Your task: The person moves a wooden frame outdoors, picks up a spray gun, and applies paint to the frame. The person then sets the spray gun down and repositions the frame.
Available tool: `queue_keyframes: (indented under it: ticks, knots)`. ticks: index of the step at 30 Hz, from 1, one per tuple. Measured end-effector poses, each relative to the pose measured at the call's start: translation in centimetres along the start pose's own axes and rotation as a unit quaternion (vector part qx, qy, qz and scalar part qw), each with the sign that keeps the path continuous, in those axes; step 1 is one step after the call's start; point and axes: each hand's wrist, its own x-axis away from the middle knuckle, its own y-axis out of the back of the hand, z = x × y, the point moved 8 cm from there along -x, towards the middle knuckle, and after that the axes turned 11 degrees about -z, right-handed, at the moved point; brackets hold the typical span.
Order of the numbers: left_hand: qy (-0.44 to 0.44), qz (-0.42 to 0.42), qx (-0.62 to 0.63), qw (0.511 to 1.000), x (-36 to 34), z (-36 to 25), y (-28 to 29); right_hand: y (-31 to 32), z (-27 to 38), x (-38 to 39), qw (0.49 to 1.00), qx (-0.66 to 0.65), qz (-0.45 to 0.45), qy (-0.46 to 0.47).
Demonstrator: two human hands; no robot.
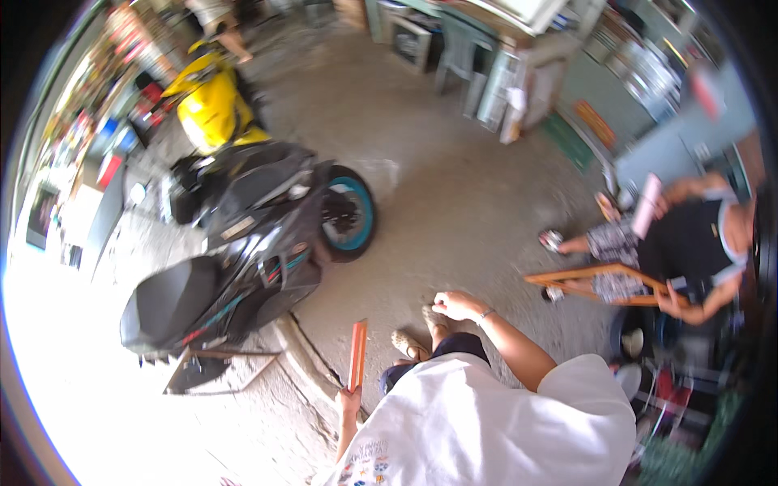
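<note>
My left hand (348, 399) is closed around the lower end of a narrow, orange-brown wooden piece (357, 356). The piece stands nearly upright, with a paler stripe along its length; whether it is a strip or a frame seen edge-on I cannot tell. My right hand (458, 306) is raised in front of my body with its fingers curled in. Anything inside those fingers is hidden. It is touching nothing else that I can see, and my sandalled feet (411, 345) show below it on the floor.
A dark scooter (243, 219) with a turquoise-rimmed wheel stands at left, a yellow motorbike (212, 109) beyond it. At right, a seated person (689, 243) holds a wooden frame (596, 272) and a pale pink flat thing (646, 206). A plastic chair (466, 57) stands by the far table.
</note>
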Motion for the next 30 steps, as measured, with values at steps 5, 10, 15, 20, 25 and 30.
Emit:
queue_keyframes:
  ticks: [5,10,15,20,25,30]
  knots:
    - [0.097,-0.052,0.039,0.993,3.5,6.1,3.2,-4.7,6.6,-7.6,0.989,0.0,0.022,0.144]
    - [0.111,-0.099,0.055,0.987,7.8,2.9,14.8,-8.3,15.2,-9.1,0.987,0.007,0.058,0.147]
    - [0.169,-0.103,0.076,0.977,9.2,13.0,22.1,-20.3,19.9,-7.1,0.962,-0.084,0.254,-0.047]
    - [0.145,-0.142,0.091,0.975,10.2,20.5,34.9,-35.9,32.5,-1.4,0.877,-0.17,0.421,-0.16]
    - [0.14,-0.255,0.011,0.957,14.0,27.4,48.3,-49.3,48.3,7.4,0.741,-0.283,0.563,-0.231]
    - [0.059,-0.304,-0.176,0.934,16.3,29.9,57.3,-59.8,58.3,8.3,0.7,-0.268,0.595,-0.289]
